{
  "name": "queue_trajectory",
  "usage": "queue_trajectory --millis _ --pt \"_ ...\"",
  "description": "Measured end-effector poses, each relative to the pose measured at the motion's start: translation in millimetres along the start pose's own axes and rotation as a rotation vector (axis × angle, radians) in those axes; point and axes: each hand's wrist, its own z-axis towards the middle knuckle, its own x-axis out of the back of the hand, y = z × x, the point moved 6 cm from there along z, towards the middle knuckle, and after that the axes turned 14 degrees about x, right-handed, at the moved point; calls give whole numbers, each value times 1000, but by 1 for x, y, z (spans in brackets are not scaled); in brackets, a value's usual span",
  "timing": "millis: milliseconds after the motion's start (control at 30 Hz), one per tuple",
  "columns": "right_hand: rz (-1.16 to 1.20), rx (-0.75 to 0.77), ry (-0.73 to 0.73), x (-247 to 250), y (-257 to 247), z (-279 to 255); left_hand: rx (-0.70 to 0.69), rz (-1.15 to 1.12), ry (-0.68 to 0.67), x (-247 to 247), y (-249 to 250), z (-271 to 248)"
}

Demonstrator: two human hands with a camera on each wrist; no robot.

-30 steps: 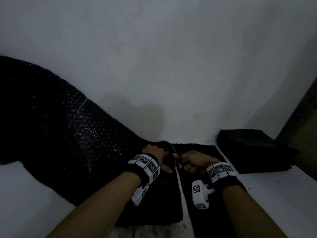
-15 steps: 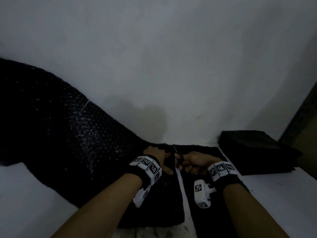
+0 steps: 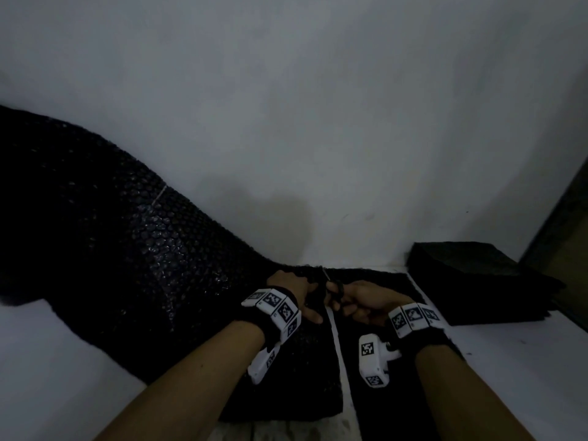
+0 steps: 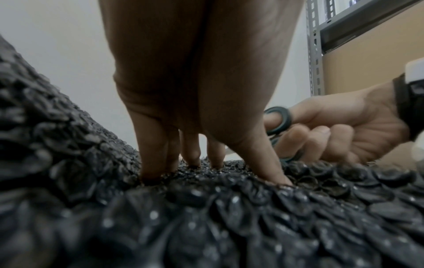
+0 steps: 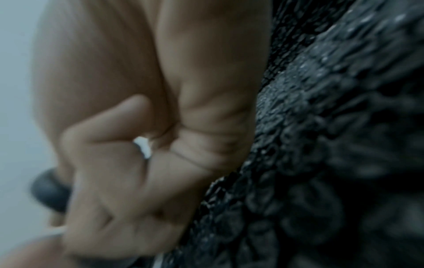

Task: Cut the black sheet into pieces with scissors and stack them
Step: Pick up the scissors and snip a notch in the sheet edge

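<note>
The black sheet (image 3: 133, 275), a bubbled wrap, lies across a white table (image 3: 47, 361) and rises toward the left against a pale wall (image 3: 286, 106). A cut runs up through it from the near edge, showing as a thin white line of table between the main sheet and a narrower strip (image 3: 378, 284) on the right. The left hand (image 3: 294, 289) presses down on the sheet just left of the cut, its fingers (image 4: 156, 145) straight and their tips sunk into the bubbles. The right hand (image 3: 359, 300) holds the scissors (image 3: 334, 289) at the far end of the cut, thumb through one dark loop and the other fingers curled round the lower handle; how far the blades are apart cannot be told in the dim light. The heel of this hand rests against the strip. Both wrists carry black bands with white marked tags. To the right, well apart from the hands, a stack of cut black pieces (image 3: 477, 281) sits on the table near the wall. A metal shelf (image 4: 316, 47) stands behind the right hand in the left wrist view.
</note>
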Motion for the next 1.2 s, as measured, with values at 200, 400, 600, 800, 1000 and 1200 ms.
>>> queue_trajectory --millis 200,400,600,800,1000,1200 --pt "184 47 29 2 -4 -14 -2 -17 -40 0 0 -1" --pt "193 163 75 -1 -22 -29 8 -22 -47 0 -1 -2" --pt "-13 228 99 -7 -27 -48 52 -135 -122 10 -2 -11" --pt "-142 260 205 -16 -41 -71 158 -527 153 60 -8 -46" --pt "-109 344 293 -38 -66 -91 43 -1352 -391 70 37 -102" --pt "30 334 296 -49 -70 -113 66 -1526 -395 74 33 -123"
